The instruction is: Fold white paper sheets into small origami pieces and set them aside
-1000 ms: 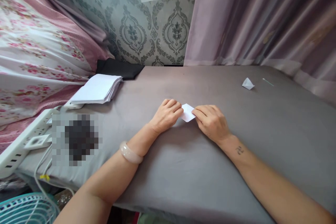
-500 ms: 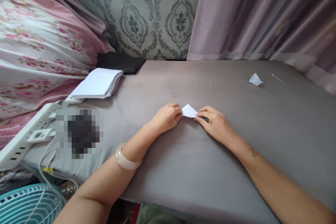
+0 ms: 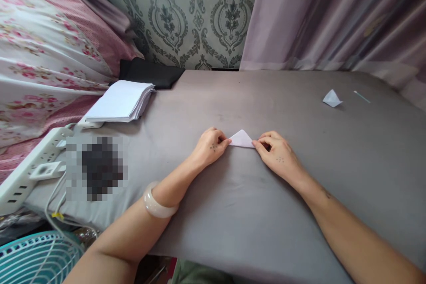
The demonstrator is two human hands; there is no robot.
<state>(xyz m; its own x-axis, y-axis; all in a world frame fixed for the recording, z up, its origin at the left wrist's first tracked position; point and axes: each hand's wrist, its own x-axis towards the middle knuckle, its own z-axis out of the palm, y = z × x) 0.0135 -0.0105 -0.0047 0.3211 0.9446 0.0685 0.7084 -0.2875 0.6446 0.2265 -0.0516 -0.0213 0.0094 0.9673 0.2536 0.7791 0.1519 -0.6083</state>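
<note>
A small white paper folded into a triangle (image 3: 242, 139) lies on the grey table cloth (image 3: 253, 213) in the middle of the view. My left hand (image 3: 209, 147) pinches its left corner with curled fingers. My right hand (image 3: 278, 156) pinches its right corner, fingers pressed together. Both hands rest on the cloth. A pale bangle (image 3: 155, 204) sits on my left wrist.
A stack of white paper sheets (image 3: 120, 102) lies at the back left, a black cloth (image 3: 149, 73) behind it. A second folded paper piece (image 3: 332, 98) and a thin stick (image 3: 361, 96) lie at the far right. A white power strip (image 3: 29, 168) and a teal fan (image 3: 36, 262) are at the left edge.
The paper went from a rhombus-like flap to a flat triangle held at both ends. My hands moved slightly apart, and the camera tilted down a little.
</note>
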